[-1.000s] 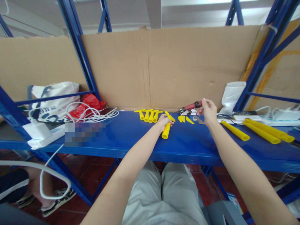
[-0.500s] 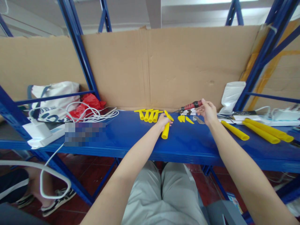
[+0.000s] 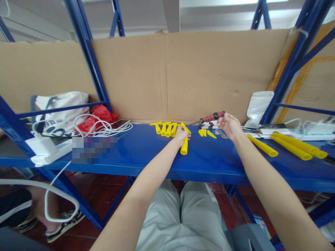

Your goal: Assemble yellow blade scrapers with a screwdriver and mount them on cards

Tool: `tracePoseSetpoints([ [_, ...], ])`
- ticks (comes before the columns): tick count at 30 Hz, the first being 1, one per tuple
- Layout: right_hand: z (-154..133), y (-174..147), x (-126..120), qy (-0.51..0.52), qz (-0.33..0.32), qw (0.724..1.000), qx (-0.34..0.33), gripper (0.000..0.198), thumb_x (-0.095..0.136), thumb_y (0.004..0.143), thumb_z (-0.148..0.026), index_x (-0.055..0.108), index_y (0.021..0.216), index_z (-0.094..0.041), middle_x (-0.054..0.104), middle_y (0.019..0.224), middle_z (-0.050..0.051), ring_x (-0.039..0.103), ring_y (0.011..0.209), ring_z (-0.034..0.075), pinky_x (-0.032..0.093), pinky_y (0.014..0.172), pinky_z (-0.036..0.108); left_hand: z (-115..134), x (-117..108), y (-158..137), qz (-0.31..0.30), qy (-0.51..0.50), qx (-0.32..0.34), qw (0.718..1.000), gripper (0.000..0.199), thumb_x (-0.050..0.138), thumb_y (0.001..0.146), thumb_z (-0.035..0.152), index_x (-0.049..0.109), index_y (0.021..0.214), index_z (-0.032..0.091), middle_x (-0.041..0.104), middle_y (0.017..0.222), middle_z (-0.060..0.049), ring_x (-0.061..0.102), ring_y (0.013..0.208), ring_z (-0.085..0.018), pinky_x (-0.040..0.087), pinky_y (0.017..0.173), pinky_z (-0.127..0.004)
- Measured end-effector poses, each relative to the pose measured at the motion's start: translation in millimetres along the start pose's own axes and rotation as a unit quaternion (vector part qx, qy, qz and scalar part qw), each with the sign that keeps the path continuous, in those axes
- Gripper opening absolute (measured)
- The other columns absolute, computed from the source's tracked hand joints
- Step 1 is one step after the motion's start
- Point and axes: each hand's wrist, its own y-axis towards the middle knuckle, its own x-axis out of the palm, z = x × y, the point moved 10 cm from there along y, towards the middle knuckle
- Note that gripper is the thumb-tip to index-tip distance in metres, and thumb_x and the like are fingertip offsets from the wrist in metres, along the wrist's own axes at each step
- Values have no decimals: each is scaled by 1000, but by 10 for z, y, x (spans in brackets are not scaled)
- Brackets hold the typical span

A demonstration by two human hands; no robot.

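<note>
My left hand (image 3: 181,136) is closed around a yellow tube (image 3: 184,148), whose open end faces me. A flat yellow piece (image 3: 187,130) crosses the tube's far end, at my fingers. My right hand (image 3: 230,126) grips the end of a screwdriver (image 3: 213,116) with a red and black handle. Its thin shaft points left, and the tip reaches the yellow parts by my left fingers; exact contact is too small to make out. Between my hands lie small yellow pieces (image 3: 211,134) and a stack of white sticks with dark bands (image 3: 209,125).
Several yellow tube assemblies (image 3: 163,131) stand left of my left hand. Longer yellow tubes (image 3: 262,145) lie at the right on the blue shelf (image 3: 146,153). White cables (image 3: 104,129), a red bag (image 3: 101,116) and a power strip (image 3: 56,153) occupy the left. Cardboard (image 3: 199,76) closes the back.
My right hand and the screwdriver have shifted slightly left and a little down. The flat yellow piece in my left hand has moved slightly left; the tube stays almost in place.
</note>
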Motion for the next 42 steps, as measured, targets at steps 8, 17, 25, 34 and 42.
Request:
tracePoseSetpoints([
  [8, 61, 95, -104, 9, 17, 1000, -8, 40, 72, 68, -50, 44, 67, -21, 47, 49, -7, 48, 42, 9, 39, 37, 19, 20, 10, 1, 3, 7, 14, 1000, 53, 51, 74, -8, 43, 119, 18, 64, 102, -8, 63, 64, -10, 43, 46, -15],
  [17, 40, 26, -27, 5, 7, 1000, 8, 35, 64, 78, -48, 44, 68, -21, 47, 47, -6, 46, 41, 8, 38, 38, 18, 38, -4, -2, 11, 3, 18, 1000, 48, 52, 74, -7, 44, 114, 19, 63, 97, -5, 61, 60, -8, 42, 46, -15],
  [25, 41, 67, -78, 20, 12, 1000, -12, 36, 70, 72, -44, 44, 67, -21, 47, 49, -7, 47, 42, 8, 39, 37, 18, 32, -14, 13, 16, 1, 19, 1000, 49, 52, 73, -8, 45, 112, 19, 63, 97, -5, 61, 58, -8, 43, 46, -16],
  [34, 94, 100, -107, 10, 13, 1000, -5, 37, 69, 70, -53, 49, 69, -22, 36, 40, -8, 40, 36, 9, 37, 35, 21, 56, 3, 2, 6, 3, 25, 1000, 51, 49, 72, -10, 45, 114, 19, 63, 96, -4, 62, 62, -10, 43, 46, -17],
  [42, 34, 6, 28, 51, -10, 999, 16, 28, 60, 82, -43, 49, 69, -20, 50, 51, -4, 49, 45, 8, 43, 43, 18, 38, -10, 19, 16, -1, 28, 999, 45, 56, 74, -5, 48, 110, 20, 64, 89, -3, 63, 62, -11, 43, 47, -16],
])
